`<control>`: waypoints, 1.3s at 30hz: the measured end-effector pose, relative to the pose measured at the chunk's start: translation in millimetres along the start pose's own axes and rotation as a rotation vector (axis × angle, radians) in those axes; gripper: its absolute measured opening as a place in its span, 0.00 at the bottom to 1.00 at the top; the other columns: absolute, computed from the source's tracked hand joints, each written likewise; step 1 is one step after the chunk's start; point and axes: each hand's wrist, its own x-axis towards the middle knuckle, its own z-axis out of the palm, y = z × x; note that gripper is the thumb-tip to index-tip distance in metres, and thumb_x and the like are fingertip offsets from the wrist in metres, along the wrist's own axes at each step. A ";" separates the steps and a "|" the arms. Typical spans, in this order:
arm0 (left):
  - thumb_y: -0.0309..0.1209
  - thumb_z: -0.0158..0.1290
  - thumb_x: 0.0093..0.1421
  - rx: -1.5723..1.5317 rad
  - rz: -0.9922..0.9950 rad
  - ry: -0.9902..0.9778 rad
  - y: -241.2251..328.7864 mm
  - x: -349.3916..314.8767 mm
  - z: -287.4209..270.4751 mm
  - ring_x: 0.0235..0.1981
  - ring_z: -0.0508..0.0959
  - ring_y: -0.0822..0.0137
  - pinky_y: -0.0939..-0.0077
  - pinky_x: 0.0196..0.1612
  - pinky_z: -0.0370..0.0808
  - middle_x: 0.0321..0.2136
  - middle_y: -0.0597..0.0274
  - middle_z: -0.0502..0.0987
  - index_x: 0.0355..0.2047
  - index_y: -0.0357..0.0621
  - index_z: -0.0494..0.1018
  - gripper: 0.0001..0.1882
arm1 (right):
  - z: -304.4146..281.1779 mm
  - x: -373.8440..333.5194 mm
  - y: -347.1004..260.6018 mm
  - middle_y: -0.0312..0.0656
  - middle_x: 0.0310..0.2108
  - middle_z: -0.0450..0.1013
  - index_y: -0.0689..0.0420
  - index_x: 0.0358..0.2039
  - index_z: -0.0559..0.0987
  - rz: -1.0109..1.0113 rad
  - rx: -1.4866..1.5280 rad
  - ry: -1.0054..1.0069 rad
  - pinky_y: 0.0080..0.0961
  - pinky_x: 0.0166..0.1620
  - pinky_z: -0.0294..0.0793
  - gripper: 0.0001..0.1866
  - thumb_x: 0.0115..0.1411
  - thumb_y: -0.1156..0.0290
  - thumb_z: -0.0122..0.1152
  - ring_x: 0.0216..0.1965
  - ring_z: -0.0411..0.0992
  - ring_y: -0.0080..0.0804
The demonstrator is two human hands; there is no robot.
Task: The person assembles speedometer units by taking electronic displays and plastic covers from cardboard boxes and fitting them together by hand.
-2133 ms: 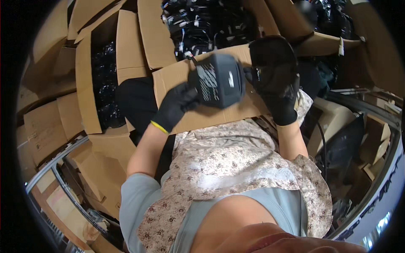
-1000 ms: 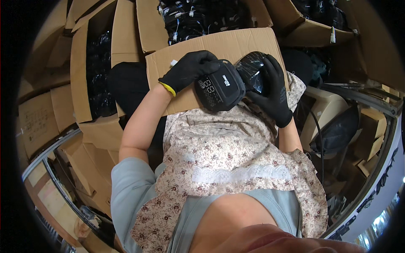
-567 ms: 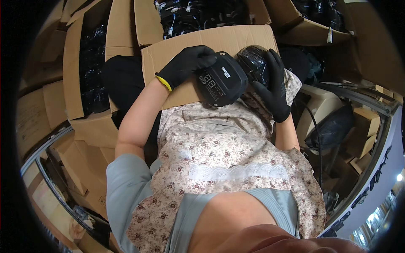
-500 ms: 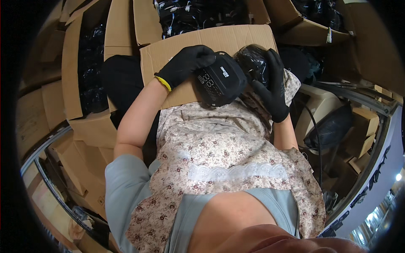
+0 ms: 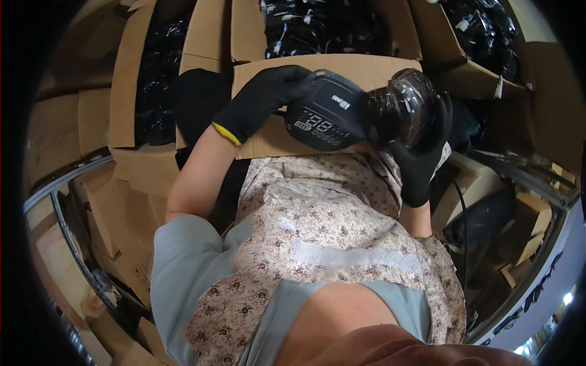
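My left hand (image 5: 267, 96), in a black glove with a yellow cuff, grips the upper left edge of a black display unit (image 5: 328, 110). This unit has rounded corners, and pale digits and icons mark its dark face, which is tilted up toward me. Against its right edge is a dark bundle in shiny clear film (image 5: 408, 107). My right hand (image 5: 421, 155), gloved in black, holds that bundle from the right, its fingers wrapped round the far side. Whether the bundle is joined to the display unit is hidden. Both things are above a cardboard flap (image 5: 262, 137) over my lap.
Ahead, an open carton (image 5: 247, 30) holds several film-wrapped black bundles with white connectors. More filled cartons stand at the left (image 5: 125, 85) and right (image 5: 436, 36). A metal frame (image 5: 73, 177) curves along the left, and a beige machine (image 5: 470, 183) with a black cable is at my right.
The display unit has turned and shifted slightly right, level with the bundle. My right hand has moved right and down, with the bundle now more exposed. The whole view has shifted a little.
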 end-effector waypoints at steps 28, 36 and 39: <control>0.19 0.55 0.55 0.349 0.715 0.453 -4.9 -27.0 32.0 0.35 0.81 0.58 0.72 0.38 0.77 0.37 0.51 0.79 0.47 0.36 0.73 0.17 | 52.2 29.5 -56.2 0.55 0.64 0.51 0.43 0.57 0.71 -0.453 -0.394 -0.121 0.47 0.60 0.64 0.44 0.36 0.68 0.80 0.65 0.52 0.59; 0.27 0.59 0.58 -0.102 0.376 0.229 8.7 -32.1 33.1 0.34 0.78 0.74 0.78 0.37 0.76 0.35 0.60 0.78 0.47 0.35 0.71 0.18 | 60.1 25.1 -36.7 0.60 0.65 0.48 0.50 0.58 0.67 -0.503 -0.346 -0.117 0.47 0.60 0.65 0.47 0.36 0.63 0.82 0.63 0.56 0.62; 0.31 0.60 0.59 -0.227 0.331 0.232 9.2 -30.1 38.6 0.32 0.77 0.77 0.81 0.36 0.75 0.34 0.63 0.78 0.45 0.35 0.72 0.17 | 68.6 24.3 -32.8 0.62 0.62 0.52 0.49 0.56 0.68 -0.584 -0.356 -0.034 0.49 0.59 0.65 0.46 0.36 0.62 0.82 0.61 0.58 0.63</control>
